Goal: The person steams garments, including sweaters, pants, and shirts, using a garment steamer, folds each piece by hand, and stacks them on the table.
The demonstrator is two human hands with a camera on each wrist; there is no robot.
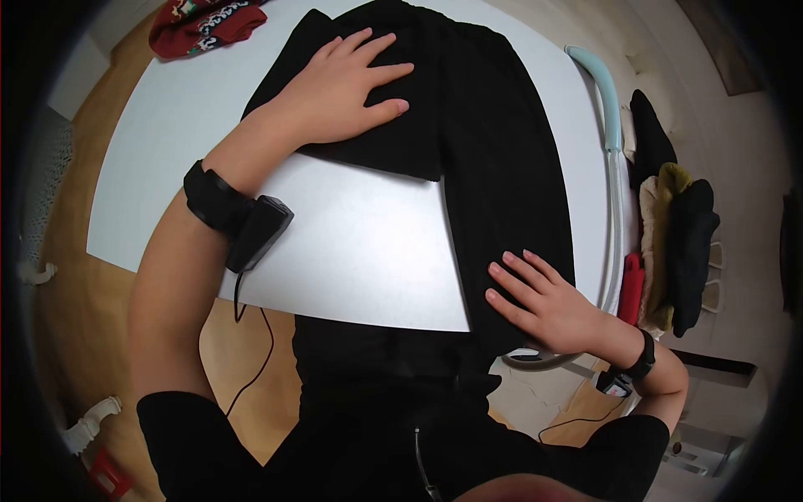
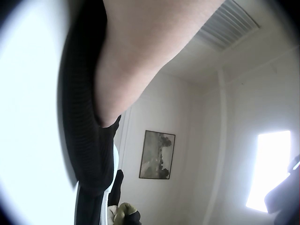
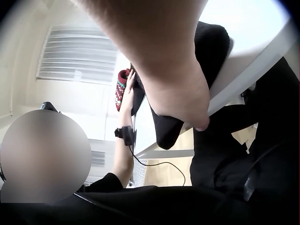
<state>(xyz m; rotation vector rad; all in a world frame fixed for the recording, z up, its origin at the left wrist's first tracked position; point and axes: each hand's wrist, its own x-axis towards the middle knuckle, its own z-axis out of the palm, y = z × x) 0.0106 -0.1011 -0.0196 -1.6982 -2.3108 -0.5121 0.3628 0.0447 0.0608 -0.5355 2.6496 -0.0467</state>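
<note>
A black garment (image 1: 418, 100) of ribbed-looking cloth lies over the white table (image 1: 368, 243). One long, narrow part of it, like a sleeve (image 1: 510, 167), runs down the right side to the table's front edge. My left hand (image 1: 343, 92) rests flat on the wide upper part, fingers spread. Near the lower end of the long part, my right hand (image 1: 556, 309) lies on the cloth with its fingers extended. In the right wrist view the dark end of the cloth (image 3: 166, 133) hangs past the table edge beneath that hand.
A red patterned knit piece (image 1: 205, 29) lies at the table's far left corner. Along the right side runs a pale tube with a light blue handle (image 1: 598, 79). Several folded clothes (image 1: 677, 243) hang or lie beyond it. Thin cables (image 1: 266, 356) trail from the wrist cameras.
</note>
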